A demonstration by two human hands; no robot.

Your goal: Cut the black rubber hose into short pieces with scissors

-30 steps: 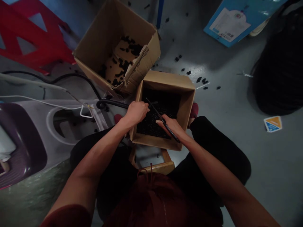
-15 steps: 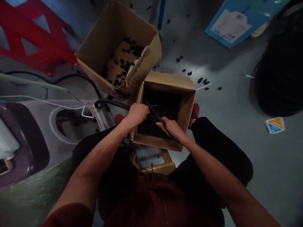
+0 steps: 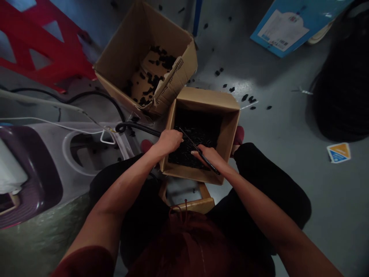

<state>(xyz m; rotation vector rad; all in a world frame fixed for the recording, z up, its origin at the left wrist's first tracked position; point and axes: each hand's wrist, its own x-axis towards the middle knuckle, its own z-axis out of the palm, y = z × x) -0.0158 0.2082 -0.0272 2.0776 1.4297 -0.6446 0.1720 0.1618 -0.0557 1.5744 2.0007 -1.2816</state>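
A cardboard box (image 3: 207,95) stands between my knees, holding many small black pieces (image 3: 191,152). Over its left wall, my left hand (image 3: 170,140) is closed around the end of a black ribbed tube (image 3: 144,128). My right hand (image 3: 209,154) grips a black-handled knife (image 3: 209,163) above the box. Its thin blade points up and left, with the tip close to my left fingers. Whether the blade touches the tube, I cannot make out.
A second, larger cardboard box (image 3: 121,57) with scattered black pieces stands behind, touching or nearly touching the near one. A red plastic stool (image 3: 43,42) and a translucent bin (image 3: 54,142) are at left. More black bits (image 3: 245,97) lie on the floor. A large black coil (image 3: 340,92) sits at right.
Both hands keep nearly the same pose, closed on the tube and the knife. The whole view has shifted slightly, with the surroundings a little further right.
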